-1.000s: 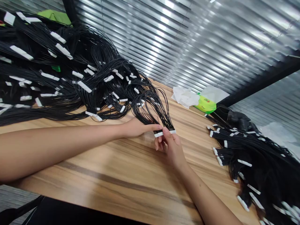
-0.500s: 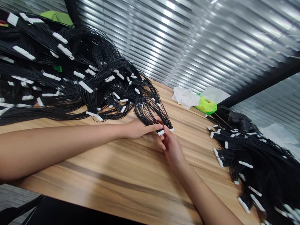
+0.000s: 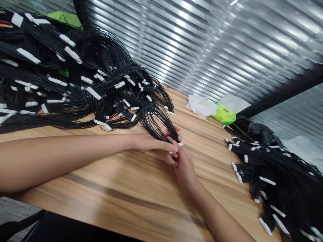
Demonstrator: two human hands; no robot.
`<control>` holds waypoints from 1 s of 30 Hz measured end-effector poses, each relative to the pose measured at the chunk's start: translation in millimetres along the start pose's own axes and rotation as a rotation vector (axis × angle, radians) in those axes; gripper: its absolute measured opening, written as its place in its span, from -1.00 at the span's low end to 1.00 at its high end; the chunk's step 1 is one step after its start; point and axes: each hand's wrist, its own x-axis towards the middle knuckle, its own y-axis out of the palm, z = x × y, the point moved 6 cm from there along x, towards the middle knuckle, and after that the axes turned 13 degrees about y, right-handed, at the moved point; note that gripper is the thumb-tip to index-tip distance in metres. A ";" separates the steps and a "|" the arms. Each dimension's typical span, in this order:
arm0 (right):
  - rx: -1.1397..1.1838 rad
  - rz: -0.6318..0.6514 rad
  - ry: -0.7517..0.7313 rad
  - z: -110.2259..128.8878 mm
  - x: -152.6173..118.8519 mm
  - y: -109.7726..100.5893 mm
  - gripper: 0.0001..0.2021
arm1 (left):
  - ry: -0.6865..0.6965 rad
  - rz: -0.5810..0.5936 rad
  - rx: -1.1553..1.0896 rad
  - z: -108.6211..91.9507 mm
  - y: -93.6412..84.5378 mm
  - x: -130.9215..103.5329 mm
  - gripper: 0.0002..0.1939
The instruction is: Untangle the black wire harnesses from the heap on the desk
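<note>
A looped black wire harness (image 3: 156, 121) with white connectors at its ends runs from the big pile down into my hands, at the middle of the table. My left hand (image 3: 159, 143) comes in from the left, closed round the wires, its thumb pressed near one connector and fingertips showing behind the strands. Opposite it, my right hand (image 3: 183, 165) pinches at the same ends, fingers curled. One white connector (image 3: 180, 144) shows just above the right hand; another lies mostly hidden under the left thumb. The two hands touch.
A large heap of black wire harnesses (image 3: 75, 77) with white connectors covers the table's left and back. Another heap (image 3: 290, 181) lies at the right. Crumpled white tissue (image 3: 202, 106) and a green tissue pack (image 3: 224, 114) sit by the corrugated metal wall (image 3: 202, 43).
The held harness ends have been drawn slightly down and closer together, and the loop has narrowed. My left thumb now covers most of the nearer connector. The view has shifted slightly.
</note>
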 end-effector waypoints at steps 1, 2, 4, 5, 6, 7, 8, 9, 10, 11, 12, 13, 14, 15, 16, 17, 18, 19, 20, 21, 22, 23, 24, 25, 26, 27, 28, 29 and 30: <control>0.014 -0.018 -0.001 0.2 0.4 -2.1 -0.53 | 0.031 -0.012 0.028 -0.8 -0.3 0.6 -0.43; 0.033 -0.035 -0.003 0.6 0.6 -4.1 -0.54 | 0.055 -0.011 0.046 -1.5 0.3 1.2 -0.45; 0.065 -0.065 -0.004 1.3 0.1 -7.1 -0.58 | 0.074 0.024 0.053 -2.0 2.9 2.2 -0.53; 0.074 -0.077 -0.010 1.8 -0.6 -8.0 -0.61 | 0.079 0.047 0.045 -2.1 4.2 2.6 -0.57; 0.083 -0.089 -0.020 2.4 -1.4 -8.6 -0.63 | 0.082 0.066 0.039 -2.2 5.0 3.0 -0.58; 0.089 -0.099 -0.033 2.9 -2.3 -9.0 -0.65 | 0.082 0.076 0.036 -2.0 5.0 3.3 -0.59; 0.095 -0.108 -0.044 3.1 -3.2 -9.1 -0.66 | 0.083 0.074 0.039 -1.8 4.2 3.7 -0.58; 0.098 -0.111 -0.052 3.0 -3.9 -8.9 -0.66 | 0.087 0.066 0.046 -1.7 3.0 4.0 -0.56; 0.095 -0.109 -0.056 2.6 -4.3 -8.2 -0.64 | 0.094 0.056 0.055 -1.6 1.8 4.4 -0.56; 0.083 -0.102 -0.059 2.1 -4.5 -7.2 -0.61 | 0.097 0.048 0.057 -1.5 0.9 4.7 -0.55; 0.062 -0.091 -0.060 1.5 -4.6 -5.9 -0.57 | 0.100 0.042 0.049 -1.2 0.5 4.9 -0.55; 0.038 -0.079 -0.065 1.2 -4.5 -4.6 -0.52 | 0.106 0.037 0.034 -1.2 0.3 5.0 -0.54; 0.014 -0.067 -0.071 1.1 -4.5 -3.3 -0.49 | 0.115 0.025 0.020 -1.5 -0.3 5.1 -0.54; -0.005 -0.058 -0.075 0.9 -4.5 -2.3 -0.47 | 0.123 0.007 0.005 -1.8 -1.1 5.1 -0.53; -0.014 -0.053 -0.076 0.7 -4.6 -1.8 -0.46 | 0.129 -0.008 -0.009 -2.1 -1.7 5.0 -0.53; -0.012 -0.051 -0.077 0.7 -4.9 -1.7 -0.46 | 0.134 -0.015 -0.019 -2.3 -1.9 4.7 -0.52; 0.000 -0.053 -0.075 0.9 -5.3 -1.9 -0.46 | 0.135 -0.012 -0.027 -2.5 -1.5 4.4 -0.51; 0.015 -0.059 -0.074 1.3 -5.9 -2.4 -0.48 | 0.131 -0.001 -0.034 -2.4 -0.7 4.0 -0.50; 0.031 -0.067 -0.070 1.7 -6.6 -2.8 -0.50 | 0.125 0.011 -0.039 -2.3 0.2 3.6 -0.49; 0.047 -0.074 -0.065 2.3 -7.2 -3.0 -0.52 | 0.123 0.021 -0.039 -2.2 0.8 3.4 -0.49; 0.064 -0.076 -0.056 2.8 -7.6 -2.7 -0.53 | 0.126 0.025 -0.031 -2.3 0.9 3.4 -0.49; 0.083 -0.070 -0.041 3.0 -7.6 -1.9 -0.54 | 0.132 0.021 -0.016 -2.3 0.4 3.6 -0.51; 0.103 -0.055 -0.025 2.9 -7.3 -0.5 -0.54 | 0.140 0.015 -0.001 -2.2 -0.3 3.9 -0.52; 0.123 -0.028 -0.011 2.8 -6.7 1.4 -0.54 | 0.148 0.006 0.009 -1.9 -1.2 4.3 -0.53; 0.138 0.003 -0.001 2.5 -6.0 3.5 -0.52 | 0.154 -0.001 0.012 -1.5 -1.8 4.6 -0.54; 0.142 0.030 0.004 2.2 -5.2 5.0 -0.51 | 0.158 -0.009 0.007 -1.1 -2.2 4.7 -0.55; 0.133 0.048 0.000 2.1 -4.5 5.8 -0.50 | 0.161 -0.018 -0.007 -0.8 -2.4 4.5 -0.56; 0.109 0.053 -0.012 2.3 -4.0 5.6 -0.49 | 0.160 -0.023 -0.024 -0.6 -2.0 4.1 -0.56; 0.073 0.048 -0.031 3.0 -3.8 4.5 -0.47 | 0.153 -0.021 -0.041 -0.5 -1.0 3.6 -0.56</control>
